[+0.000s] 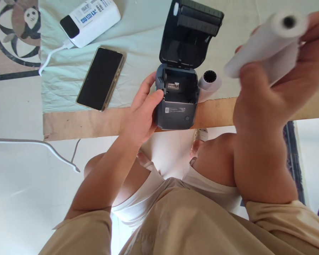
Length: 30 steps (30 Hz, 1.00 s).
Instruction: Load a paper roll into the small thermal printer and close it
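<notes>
A dark portable thermal printer (177, 115) stands at the table's front edge with its lid (187, 39) swung up. Its paper bay shows no roll inside. My left hand (143, 111) is closed around the printer's left side, thumb at the rim of the bay. Raised at the upper right, my right hand (271, 81) grips a white paper roll (266, 42), its dark core hole facing up and a loose flap of paper hanging from it. Another small white roll (209, 85) with a black core touches the printer's right side.
A smartphone (100, 78) with a dark screen lies left of the printer. Behind it is a white power bank (91, 23) with a white cable (51, 53). Pale green cloth (138, 32) covers the table behind its wooden front edge (82, 124).
</notes>
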Available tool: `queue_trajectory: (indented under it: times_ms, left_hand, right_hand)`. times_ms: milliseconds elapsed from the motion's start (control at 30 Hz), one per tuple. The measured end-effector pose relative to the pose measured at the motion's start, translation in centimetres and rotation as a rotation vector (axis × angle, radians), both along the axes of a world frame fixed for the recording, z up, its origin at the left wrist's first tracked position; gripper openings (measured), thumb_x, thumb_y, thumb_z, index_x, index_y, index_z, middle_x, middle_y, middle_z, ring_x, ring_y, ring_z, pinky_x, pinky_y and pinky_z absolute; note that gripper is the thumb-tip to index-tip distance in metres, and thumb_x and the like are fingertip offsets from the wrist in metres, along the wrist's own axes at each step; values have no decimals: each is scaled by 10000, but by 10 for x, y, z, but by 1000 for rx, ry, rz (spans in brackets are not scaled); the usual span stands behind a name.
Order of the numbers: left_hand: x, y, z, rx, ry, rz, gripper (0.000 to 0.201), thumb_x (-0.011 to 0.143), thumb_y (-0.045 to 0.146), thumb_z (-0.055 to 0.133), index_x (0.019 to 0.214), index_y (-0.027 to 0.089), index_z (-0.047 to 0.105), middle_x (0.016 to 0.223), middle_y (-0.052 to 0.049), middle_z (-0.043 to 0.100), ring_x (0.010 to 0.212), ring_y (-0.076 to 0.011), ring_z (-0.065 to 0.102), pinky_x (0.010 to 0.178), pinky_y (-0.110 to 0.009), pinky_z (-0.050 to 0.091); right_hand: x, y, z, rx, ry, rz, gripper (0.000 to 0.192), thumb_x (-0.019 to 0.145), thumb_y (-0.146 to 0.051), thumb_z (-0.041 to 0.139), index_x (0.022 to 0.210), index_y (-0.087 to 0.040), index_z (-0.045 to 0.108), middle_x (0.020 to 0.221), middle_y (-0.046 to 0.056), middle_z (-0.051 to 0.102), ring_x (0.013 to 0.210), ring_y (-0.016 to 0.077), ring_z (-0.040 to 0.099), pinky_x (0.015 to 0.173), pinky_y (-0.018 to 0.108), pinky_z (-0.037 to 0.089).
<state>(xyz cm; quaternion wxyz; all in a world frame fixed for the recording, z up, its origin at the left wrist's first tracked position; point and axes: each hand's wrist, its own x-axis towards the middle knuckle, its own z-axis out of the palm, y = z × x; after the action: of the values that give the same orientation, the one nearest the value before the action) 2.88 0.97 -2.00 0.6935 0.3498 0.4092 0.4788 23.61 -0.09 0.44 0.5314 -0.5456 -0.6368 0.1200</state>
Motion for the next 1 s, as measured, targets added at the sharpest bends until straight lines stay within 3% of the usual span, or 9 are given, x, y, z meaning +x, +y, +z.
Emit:
queue_trajectory:
  times_ms: [67, 167, 267, 367, 533, 667, 833, 1000]
  left_hand:
    - [-2, -1, -2, 21, 30, -22, 424, 857, 288, 661, 1271, 316, 575, 1099, 27, 710, 1100, -217, 724, 742, -265, 635]
    - [-5, -2, -2, 23, 55, -59, 546, 805, 274, 721, 1315, 338, 537, 1075, 7, 717, 1018, -257, 754, 637, -277, 626]
    - [-6, -3, 0, 24, 26, -70, 537, 795, 287, 733, 1298, 325, 551, 1075, -17, 721, 1024, -291, 753, 614, -299, 624]
    - [-6, -4, 3, 21, 7, -77, 533, 783, 290, 749, 1283, 320, 567, 1083, -28, 719, 1079, -315, 736, 635, -314, 625]
    - [-6, -5, 4, -2, 17, -76, 553, 785, 321, 766, 1301, 325, 566, 1079, -36, 713, 1082, -326, 733, 680, -344, 628]
    - [-5, -5, 4, 8, 21, -71, 526, 793, 326, 746, 1288, 330, 568, 1059, -30, 714, 1064, -318, 737, 676, -345, 629]
    - [-4, -6, 4, 12, 30, -59, 560, 766, 318, 762, 1288, 315, 559, 1107, -35, 705, 1092, -319, 726, 700, -344, 624]
    - [-4, -6, 0, 22, 6, -70, 516, 800, 377, 747, 1278, 333, 555, 1148, -15, 702, 1018, -267, 742, 630, -297, 595]
  right_hand:
    - [-17, -3, 0, 99, 3, 128, 228, 881, -262, 505, 1104, -310, 518, 1138, -1, 545, 1026, 170, 618, 836, 371, 532]
    - [-37, -2, -2, 79, -94, 287, 381, 776, -170, 581, 1124, -295, 490, 1131, -15, 655, 1043, 192, 676, 803, 375, 542]
    - [-43, 0, -1, 12, -176, 185, 389, 735, -94, 607, 1040, -292, 470, 1095, -29, 716, 990, 189, 715, 734, 364, 527]
    - [-41, 2, -1, 38, -299, 88, 303, 730, -115, 623, 966, -267, 506, 1091, -31, 750, 919, 201, 730, 738, 389, 509]
    - [-37, 4, -5, 73, -299, 124, 221, 735, -210, 618, 943, -247, 557, 1061, -23, 760, 884, 210, 732, 743, 398, 515]
    - [-37, 2, -5, 78, -317, 123, 252, 724, -169, 633, 952, -261, 583, 1066, -24, 769, 844, 213, 736, 751, 418, 483]
    - [-34, 4, -7, 92, -348, 136, 213, 744, -76, 607, 845, -263, 623, 1047, -52, 774, 942, 196, 743, 769, 412, 473]
    - [-32, 3, -9, 240, -357, 117, 223, 727, -89, 613, 815, -280, 686, 881, -17, 727, 834, 206, 651, 723, 398, 453]
